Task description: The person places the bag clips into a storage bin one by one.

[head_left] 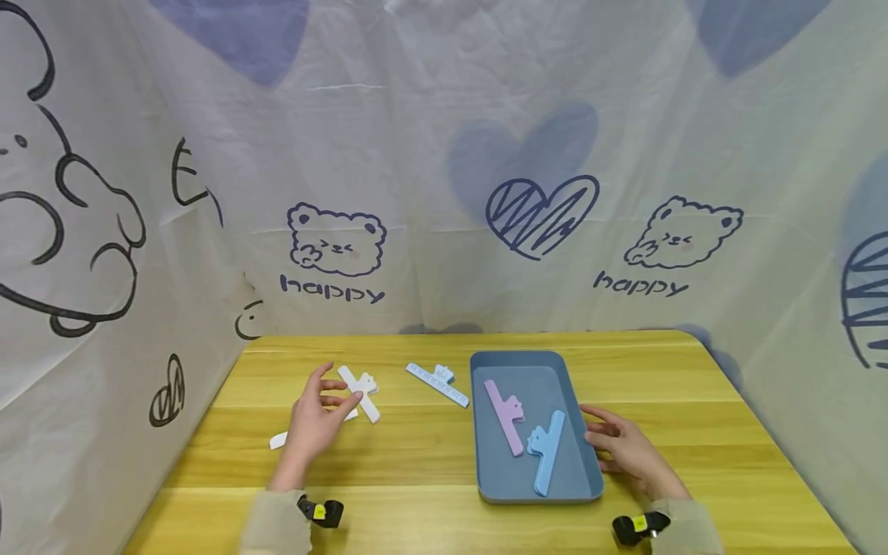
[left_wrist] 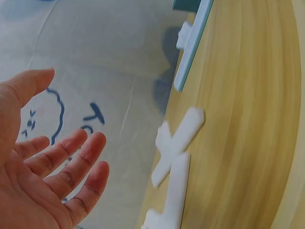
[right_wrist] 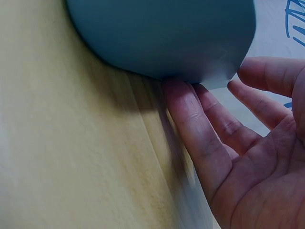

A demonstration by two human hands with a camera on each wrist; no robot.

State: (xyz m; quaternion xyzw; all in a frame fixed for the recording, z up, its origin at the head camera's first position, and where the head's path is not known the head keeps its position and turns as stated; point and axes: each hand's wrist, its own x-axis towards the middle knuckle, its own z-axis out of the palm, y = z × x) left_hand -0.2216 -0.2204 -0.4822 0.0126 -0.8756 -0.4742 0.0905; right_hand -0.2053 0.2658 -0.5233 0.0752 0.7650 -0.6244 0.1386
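Observation:
My left hand (head_left: 315,424) hovers over the left of the table, fingers spread and holding nothing. Just beyond its fingertips lies a white bear-topped clip (head_left: 366,401). Another white clip (head_left: 279,441) is partly hidden under the hand; in the left wrist view the two white clips touch. With its fingertips, my right hand (head_left: 631,451) touches the right wall of a blue-grey tray (head_left: 506,479). A pink clip (head_left: 502,416) and a blue clip (head_left: 549,455) lie inside the tray. Left of it, on the wood, is a pale blue clip (head_left: 437,384).
The wooden table (head_left: 409,462) ends at the back against a white curtain (head_left: 430,154) with hearts and bears drawn on it. The curtain also hangs at both sides. Each wrist wears a small black camera.

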